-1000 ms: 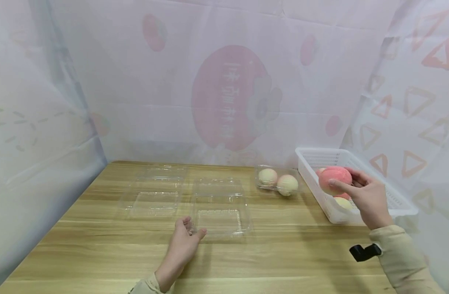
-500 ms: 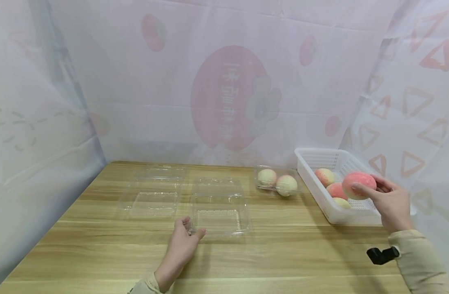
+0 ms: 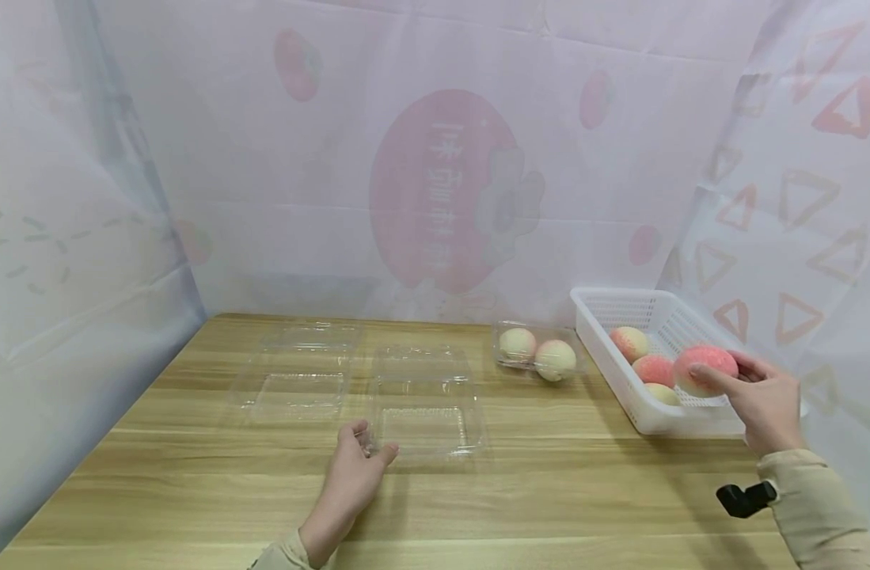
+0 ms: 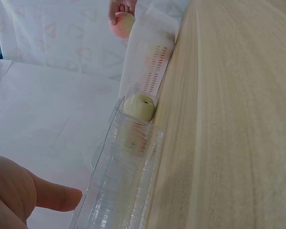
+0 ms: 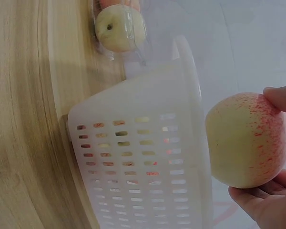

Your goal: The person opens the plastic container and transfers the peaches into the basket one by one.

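Gripping a pink-and-cream peach (image 3: 705, 369), the right hand (image 3: 765, 404) has its fingers and thumb curled round the fruit and holds it over the near end of the white basket (image 3: 659, 424). Inside that basket, at about nine o'clock from the held fruit, lie three more peaches (image 3: 652, 369), close together. Farther out at nine o'clock, just beside the basket on the wooden table (image 3: 548, 491), stands a small clear box (image 3: 537, 352) with two pale peaches in it.

At the table's near middle the left hand (image 3: 359, 467) rests on the wood with its fingers loosely bent, fingertips touching the near left corner of an open clear clamshell tray (image 3: 427, 404); whether it pinches the rim I cannot tell. At eleven o'clock from that hand lies a second open clear tray (image 3: 295, 376), just beside the first.
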The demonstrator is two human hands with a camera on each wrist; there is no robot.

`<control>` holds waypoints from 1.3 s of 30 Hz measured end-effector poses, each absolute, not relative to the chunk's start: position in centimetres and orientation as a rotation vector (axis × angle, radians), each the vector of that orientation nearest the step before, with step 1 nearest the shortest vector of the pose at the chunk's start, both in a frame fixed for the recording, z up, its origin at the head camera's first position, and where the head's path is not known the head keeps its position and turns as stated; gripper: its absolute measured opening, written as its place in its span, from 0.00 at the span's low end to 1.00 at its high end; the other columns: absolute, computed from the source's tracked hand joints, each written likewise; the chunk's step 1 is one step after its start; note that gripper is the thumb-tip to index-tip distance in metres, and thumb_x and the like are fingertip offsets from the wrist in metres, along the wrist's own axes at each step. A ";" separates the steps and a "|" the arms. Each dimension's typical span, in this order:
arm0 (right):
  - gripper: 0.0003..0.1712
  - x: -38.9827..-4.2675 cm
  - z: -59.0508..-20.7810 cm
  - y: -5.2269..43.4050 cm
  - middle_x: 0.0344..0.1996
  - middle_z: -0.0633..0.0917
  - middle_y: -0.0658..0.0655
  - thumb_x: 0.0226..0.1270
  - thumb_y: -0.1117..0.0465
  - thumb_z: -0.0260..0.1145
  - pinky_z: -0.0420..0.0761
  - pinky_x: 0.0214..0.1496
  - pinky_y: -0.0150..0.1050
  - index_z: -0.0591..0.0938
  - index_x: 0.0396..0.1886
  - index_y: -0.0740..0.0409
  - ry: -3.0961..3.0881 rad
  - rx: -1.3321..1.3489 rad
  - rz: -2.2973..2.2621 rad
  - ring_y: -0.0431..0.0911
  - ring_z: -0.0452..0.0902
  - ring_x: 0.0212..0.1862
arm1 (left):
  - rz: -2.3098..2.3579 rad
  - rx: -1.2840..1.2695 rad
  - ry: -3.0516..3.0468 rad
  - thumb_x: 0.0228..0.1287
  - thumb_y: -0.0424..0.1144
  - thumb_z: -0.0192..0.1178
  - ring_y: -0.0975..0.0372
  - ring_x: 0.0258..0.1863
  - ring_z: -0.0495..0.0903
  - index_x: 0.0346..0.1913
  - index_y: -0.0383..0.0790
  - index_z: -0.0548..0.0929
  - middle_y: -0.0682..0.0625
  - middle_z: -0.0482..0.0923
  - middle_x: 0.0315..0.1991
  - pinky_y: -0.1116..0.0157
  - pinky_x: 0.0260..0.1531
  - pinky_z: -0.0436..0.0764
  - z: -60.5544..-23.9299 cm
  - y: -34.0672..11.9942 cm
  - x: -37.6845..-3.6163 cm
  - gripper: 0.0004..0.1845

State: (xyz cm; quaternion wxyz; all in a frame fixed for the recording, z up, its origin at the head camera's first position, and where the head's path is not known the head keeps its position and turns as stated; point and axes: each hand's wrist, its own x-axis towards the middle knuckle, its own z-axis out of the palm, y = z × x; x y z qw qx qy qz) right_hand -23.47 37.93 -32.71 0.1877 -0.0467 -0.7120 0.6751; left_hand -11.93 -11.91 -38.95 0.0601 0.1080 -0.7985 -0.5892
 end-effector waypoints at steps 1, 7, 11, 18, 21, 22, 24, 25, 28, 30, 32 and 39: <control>0.22 -23.5 -32.8 38.0 0.29 0.86 0.39 0.49 0.68 0.80 0.78 0.33 0.19 0.84 0.42 0.46 -2.010 -0.140 1.892 0.29 0.80 0.33 | -1.783 0.325 -2.417 0.65 0.34 0.63 0.32 0.63 0.63 0.67 0.19 0.54 0.19 0.58 0.64 0.40 0.62 0.66 -39.0 -11.9 -11.9 0.37; 0.21 -23.7 -33.2 38.3 0.28 0.86 0.36 0.49 0.65 0.81 0.77 0.32 0.18 0.84 0.42 0.44 -2.083 -0.176 1.798 0.28 0.78 0.33 | -1.787 0.317 -2.415 0.65 0.34 0.63 0.32 0.63 0.62 0.67 0.19 0.54 0.19 0.57 0.65 0.40 0.62 0.66 -39.0 -11.9 -11.9 0.38; 0.21 -23.9 -33.3 38.5 0.28 0.85 0.35 0.49 0.64 0.81 0.76 0.32 0.18 0.84 0.41 0.43 -2.111 -0.188 1.770 0.27 0.78 0.34 | -1.780 0.317 -2.416 0.65 0.34 0.62 0.31 0.63 0.62 0.67 0.19 0.54 0.19 0.58 0.64 0.40 0.62 0.66 -39.0 -11.9 -12.0 0.37; 0.21 -24.1 -33.9 38.9 0.28 0.84 0.32 0.50 0.61 0.81 0.76 0.32 0.18 0.84 0.43 0.42 -2.205 -0.188 1.656 0.27 0.76 0.35 | -1.769 0.325 -2.418 0.66 0.34 0.62 0.32 0.63 0.63 0.67 0.19 0.54 0.20 0.58 0.65 0.40 0.62 0.66 -39.1 -11.9 -12.0 0.37; 0.21 -24.2 -34.1 39.0 0.28 0.83 0.31 0.50 0.60 0.81 0.76 0.31 0.19 0.83 0.43 0.43 -2.240 -0.198 1.612 0.27 0.75 0.35 | -1.763 0.332 -2.418 0.66 0.34 0.62 0.32 0.63 0.63 0.67 0.19 0.55 0.20 0.59 0.64 0.40 0.62 0.66 -39.1 -12.0 -12.0 0.37; 0.21 -24.3 -34.2 39.0 0.28 0.83 0.31 0.51 0.60 0.81 0.76 0.31 0.19 0.83 0.44 0.44 -2.254 -0.203 1.593 0.26 0.75 0.35 | -1.762 0.335 -2.417 0.66 0.34 0.62 0.32 0.63 0.63 0.67 0.19 0.55 0.21 0.60 0.64 0.40 0.62 0.66 -39.1 -12.0 -11.9 0.36; 0.23 -24.3 -34.3 39.1 0.28 0.82 0.30 0.51 0.58 0.81 0.75 0.31 0.19 0.82 0.46 0.48 -2.284 -0.217 1.560 0.26 0.74 0.35 | -1.760 0.339 -2.415 0.65 0.34 0.62 0.33 0.62 0.64 0.67 0.20 0.56 0.21 0.60 0.64 0.41 0.62 0.66 -39.1 -12.0 -11.9 0.36; 0.24 -24.4 -34.4 39.1 0.29 0.82 0.29 0.51 0.57 0.81 0.75 0.31 0.19 0.82 0.48 0.51 -2.297 -0.224 1.546 0.26 0.74 0.35 | -1.760 0.338 -2.415 0.65 0.34 0.62 0.33 0.62 0.64 0.67 0.20 0.56 0.21 0.61 0.64 0.41 0.62 0.66 -39.1 -12.0 -11.9 0.36; 0.32 -24.5 -34.5 39.0 0.29 0.80 0.28 0.50 0.54 0.81 0.75 0.31 0.19 0.80 0.54 0.59 -2.340 -0.239 1.498 0.26 0.73 0.35 | -1.764 0.340 -2.410 0.65 0.34 0.62 0.33 0.62 0.64 0.67 0.20 0.56 0.21 0.61 0.64 0.41 0.62 0.67 -39.1 -12.0 -11.9 0.36; 0.37 -24.6 -34.6 39.0 0.29 0.80 0.28 0.50 0.53 0.81 0.75 0.32 0.19 0.78 0.57 0.63 -2.368 -0.249 1.457 0.25 0.73 0.35 | -1.766 0.339 -2.410 0.65 0.34 0.62 0.33 0.62 0.64 0.67 0.20 0.56 0.21 0.61 0.64 0.41 0.62 0.67 -39.1 -12.0 -11.9 0.36; 0.42 -24.7 -34.6 38.9 0.30 0.79 0.27 0.49 0.50 0.81 0.75 0.32 0.19 0.77 0.60 0.67 -2.400 -0.259 1.403 0.25 0.73 0.36 | -1.765 0.336 -2.413 0.65 0.34 0.62 0.33 0.62 0.64 0.67 0.20 0.56 0.21 0.61 0.64 0.41 0.62 0.67 -39.1 -12.0 -11.9 0.36; 0.48 -24.7 -35.1 38.9 0.32 0.79 0.30 0.49 0.45 0.80 0.73 0.32 0.20 0.74 0.64 0.69 -2.478 -0.268 1.252 0.25 0.69 0.36 | -1.761 0.331 -2.424 0.66 0.35 0.63 0.32 0.62 0.64 0.67 0.19 0.55 0.21 0.60 0.64 0.40 0.61 0.67 -39.2 -12.0 -12.0 0.36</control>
